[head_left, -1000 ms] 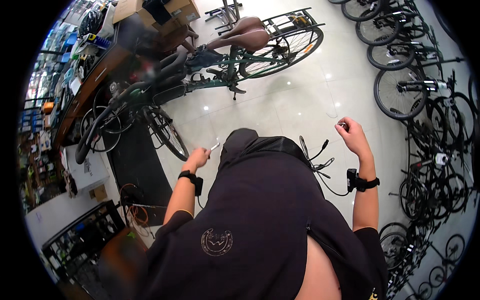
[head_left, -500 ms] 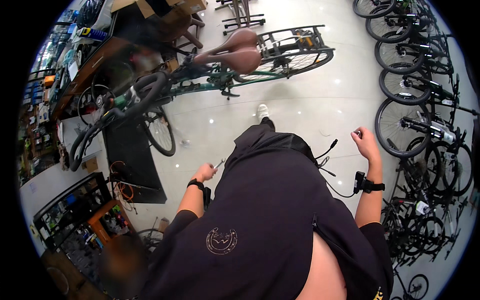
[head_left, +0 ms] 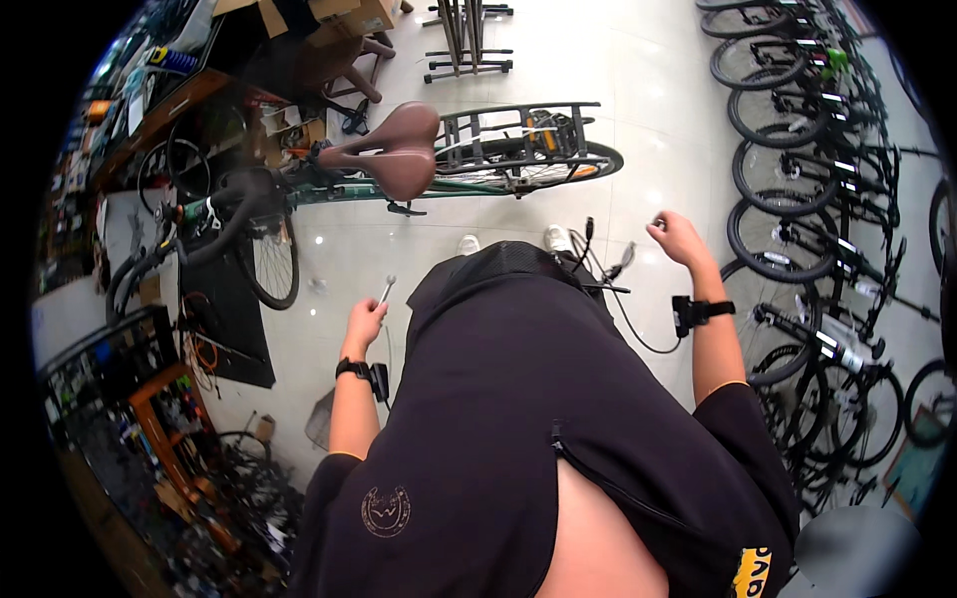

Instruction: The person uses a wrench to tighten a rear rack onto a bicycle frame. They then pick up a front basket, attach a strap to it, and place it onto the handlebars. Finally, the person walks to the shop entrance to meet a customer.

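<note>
My left hand (head_left: 363,322) is closed around a small silver tool (head_left: 385,290) whose tip points up and forward. My right hand (head_left: 680,237) is raised to the right, fingers curled on the end of a thin black cable (head_left: 638,334) that loops down beside my dark shirt. Each wrist carries a black strapped device. Ahead stands a green bicycle (head_left: 469,169) with a brown saddle (head_left: 391,157) and a rear rack (head_left: 518,135). The saddle is just beyond my left hand.
A row of parked bicycles (head_left: 817,199) lines the right side. A cluttered workbench (head_left: 130,130) and a loose wheel (head_left: 267,254) stand at the left, with a black mat (head_left: 224,329) on the floor. A metal stand (head_left: 464,40) sits at the far end.
My view has shifted so the green bicycle and its saddle lie more centred ahead. Both hands kept their hold, the left on the tool, the right on the cable end.
</note>
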`<state>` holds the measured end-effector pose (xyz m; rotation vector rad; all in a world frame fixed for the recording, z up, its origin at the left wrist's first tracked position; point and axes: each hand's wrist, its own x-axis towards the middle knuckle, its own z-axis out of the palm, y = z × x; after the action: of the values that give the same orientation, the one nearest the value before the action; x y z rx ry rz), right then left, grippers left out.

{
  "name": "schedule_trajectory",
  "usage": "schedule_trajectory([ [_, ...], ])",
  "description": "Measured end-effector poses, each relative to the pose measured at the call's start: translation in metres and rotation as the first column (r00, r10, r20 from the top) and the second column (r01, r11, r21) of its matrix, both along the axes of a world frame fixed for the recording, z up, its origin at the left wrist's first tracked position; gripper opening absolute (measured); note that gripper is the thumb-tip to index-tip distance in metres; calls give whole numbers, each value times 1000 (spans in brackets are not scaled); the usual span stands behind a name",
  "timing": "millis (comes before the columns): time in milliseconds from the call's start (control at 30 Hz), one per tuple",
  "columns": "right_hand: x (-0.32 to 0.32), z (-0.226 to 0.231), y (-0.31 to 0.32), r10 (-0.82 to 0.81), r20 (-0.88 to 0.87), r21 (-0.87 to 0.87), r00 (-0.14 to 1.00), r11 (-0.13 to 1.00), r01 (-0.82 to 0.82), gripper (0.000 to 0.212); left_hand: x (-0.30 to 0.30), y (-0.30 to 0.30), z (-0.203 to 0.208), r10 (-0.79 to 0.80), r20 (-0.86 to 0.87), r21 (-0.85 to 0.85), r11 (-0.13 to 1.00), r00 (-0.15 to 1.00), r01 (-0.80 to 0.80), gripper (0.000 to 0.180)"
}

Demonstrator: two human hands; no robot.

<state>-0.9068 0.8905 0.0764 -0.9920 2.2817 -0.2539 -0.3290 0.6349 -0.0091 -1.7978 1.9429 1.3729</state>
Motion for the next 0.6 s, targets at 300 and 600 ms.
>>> schedule_trajectory([
  [300, -68, -64, -101, 229, 103, -289, 968, 938, -191, 33, -11, 306, 13, 213, 78, 6, 977, 974, -214, 23],
  [600, -68, -107, -125, 90, 570, -223, 817, 974, 49, 34, -74, 448, 50, 581, 176, 206, 768, 795, -607, 24],
])
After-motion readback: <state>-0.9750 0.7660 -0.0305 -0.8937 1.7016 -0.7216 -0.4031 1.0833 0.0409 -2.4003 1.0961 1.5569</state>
